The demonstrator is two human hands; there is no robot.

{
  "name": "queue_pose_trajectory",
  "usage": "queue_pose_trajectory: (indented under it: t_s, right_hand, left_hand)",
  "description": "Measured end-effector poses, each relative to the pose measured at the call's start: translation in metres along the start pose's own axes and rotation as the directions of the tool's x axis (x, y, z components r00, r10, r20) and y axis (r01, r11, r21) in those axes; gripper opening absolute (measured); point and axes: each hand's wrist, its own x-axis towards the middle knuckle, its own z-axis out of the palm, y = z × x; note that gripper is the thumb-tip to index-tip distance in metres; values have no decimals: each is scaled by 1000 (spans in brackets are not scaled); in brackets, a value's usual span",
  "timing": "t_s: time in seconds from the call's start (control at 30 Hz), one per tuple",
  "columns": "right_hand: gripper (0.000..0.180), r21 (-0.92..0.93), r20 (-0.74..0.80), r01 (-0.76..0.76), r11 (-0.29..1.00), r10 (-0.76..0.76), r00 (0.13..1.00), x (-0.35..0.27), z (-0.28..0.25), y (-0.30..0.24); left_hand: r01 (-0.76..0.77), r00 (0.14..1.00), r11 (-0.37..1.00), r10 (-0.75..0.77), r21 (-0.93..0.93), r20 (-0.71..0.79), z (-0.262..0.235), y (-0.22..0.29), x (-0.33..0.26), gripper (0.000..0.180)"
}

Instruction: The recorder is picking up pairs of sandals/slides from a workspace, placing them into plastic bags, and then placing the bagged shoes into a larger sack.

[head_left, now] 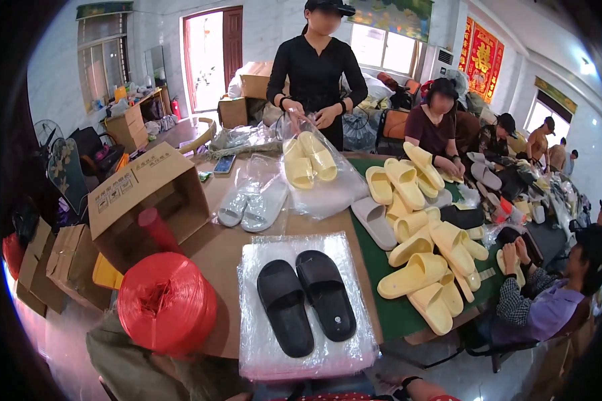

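Note:
A pair of black slides (306,304) lies side by side on a stack of clear plastic bags (354,314) at the near edge of the table. My right hand (389,383) is low in the picture, just beyond the stack's near right corner, with a dark band at the wrist; its fingers are too blurred to read. Of my left hand (238,397) only a sliver of skin shows at the lower edge, near the stack's left corner. Neither hand touches the slides. Beyond the stack, a pair of pale grey slides (264,210) rests in clear plastic.
A red roll of plastic twine (167,303) and an open cardboard box (144,200) stand at left. Yellow slides (421,244) heap on green cloth at right. Across the table, a person in black (318,73) holds bagged yellow slides (310,160). Other people sit along the right.

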Motion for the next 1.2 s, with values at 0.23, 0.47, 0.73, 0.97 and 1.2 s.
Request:
queue_pose_trajectory:
  t_s: [0.23,0.47,0.73,0.97,1.2]
  right_hand:
    - [51,-57,-16,7,998,-8,1000,50,-42,-33]
    - [49,-150,49,-61,987,69,996,58,-75,-70]
    - [47,-251,10,31,968,-29,1000,51,-105,-120]
    - [46,-321,-43,190,928,-215,976,71,-82,-138]
    - [45,-370,-47,248,895,-285,957,20,-18,-92]
  left_hand:
    - [-143,989,977,137,160,49,13,55,43,39]
    - [-208,977,932,187,296,98,27,96,31,33]
    - [-480,877,769,433,422,209,50,164,10,27]
    - [-710,676,468,662,527,323,42,194,1,23]
    - [-791,514,185,719,584,468,27,171,-73,22]
